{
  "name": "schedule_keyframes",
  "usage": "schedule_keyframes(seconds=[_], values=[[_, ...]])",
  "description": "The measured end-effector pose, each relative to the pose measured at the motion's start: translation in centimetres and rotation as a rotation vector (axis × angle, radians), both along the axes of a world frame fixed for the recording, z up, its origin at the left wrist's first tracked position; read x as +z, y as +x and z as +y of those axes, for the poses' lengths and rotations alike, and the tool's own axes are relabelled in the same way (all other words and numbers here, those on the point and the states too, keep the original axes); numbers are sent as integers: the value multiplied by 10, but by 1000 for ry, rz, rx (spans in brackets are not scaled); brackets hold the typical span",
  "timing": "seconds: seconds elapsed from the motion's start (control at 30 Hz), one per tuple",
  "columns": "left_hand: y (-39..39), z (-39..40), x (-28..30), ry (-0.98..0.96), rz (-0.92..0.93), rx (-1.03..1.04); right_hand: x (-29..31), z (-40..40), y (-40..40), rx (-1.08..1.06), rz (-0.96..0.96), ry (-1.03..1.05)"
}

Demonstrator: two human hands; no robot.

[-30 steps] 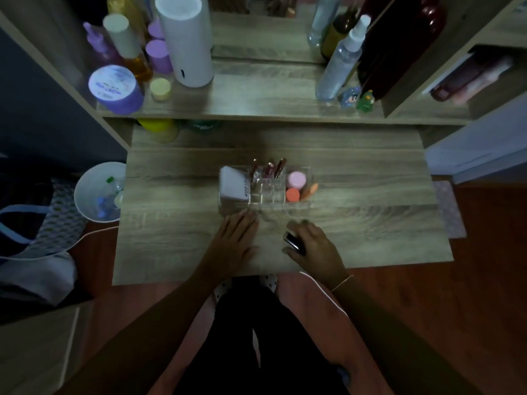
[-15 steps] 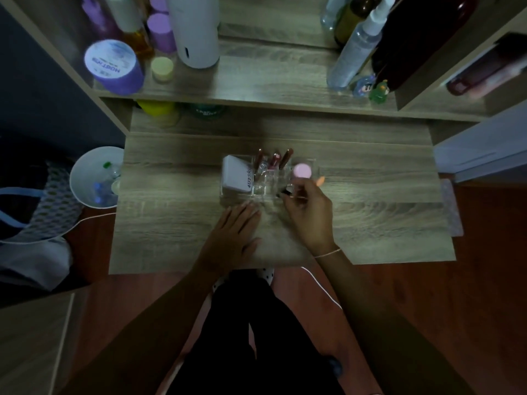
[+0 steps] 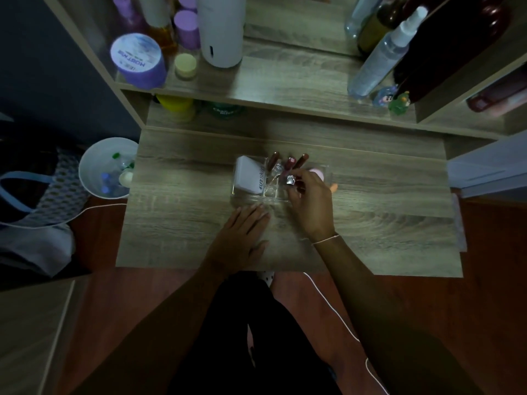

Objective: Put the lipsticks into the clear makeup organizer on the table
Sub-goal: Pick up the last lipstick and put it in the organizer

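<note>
The clear makeup organizer [image 3: 242,196] stands mid-table with a white box [image 3: 249,175] in its left compartment. Several dark red lipsticks [image 3: 291,163] stand upright in its back slots. My right hand [image 3: 309,203] is over the organizer's middle slots, fingers pinched on a silver-ended lipstick [image 3: 291,180] held just above a slot. A pink round item [image 3: 318,173] and an orange one [image 3: 334,187] show past my fingers on the right. My left hand [image 3: 242,238] lies flat on the table just in front of the organizer, fingers spread, holding nothing.
A shelf behind the table carries a purple jar [image 3: 137,61], a white cylinder [image 3: 221,29] and a spray bottle [image 3: 382,57]. A white bin [image 3: 94,172] stands by the table's left edge. A thin white cord [image 3: 336,312] runs over the floor near my legs.
My right hand picked a lipstick off the table's front and carried it up over the organizer's slots. My left hand stayed flat on the table.
</note>
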State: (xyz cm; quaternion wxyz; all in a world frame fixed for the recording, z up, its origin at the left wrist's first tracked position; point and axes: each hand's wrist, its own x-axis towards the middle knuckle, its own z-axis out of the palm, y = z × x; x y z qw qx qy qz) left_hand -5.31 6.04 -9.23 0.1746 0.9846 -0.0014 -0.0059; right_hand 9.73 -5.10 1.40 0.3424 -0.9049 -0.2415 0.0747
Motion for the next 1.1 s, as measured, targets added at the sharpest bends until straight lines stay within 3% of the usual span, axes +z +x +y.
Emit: schedule_keyframes(seconds=[0.57,1.1], values=[[0,1,1,-16,-19,-4,-2,6,2,-51,59,-86],[1,0,4,-21,-16,7,-2,5,8,6,-5,-81]])
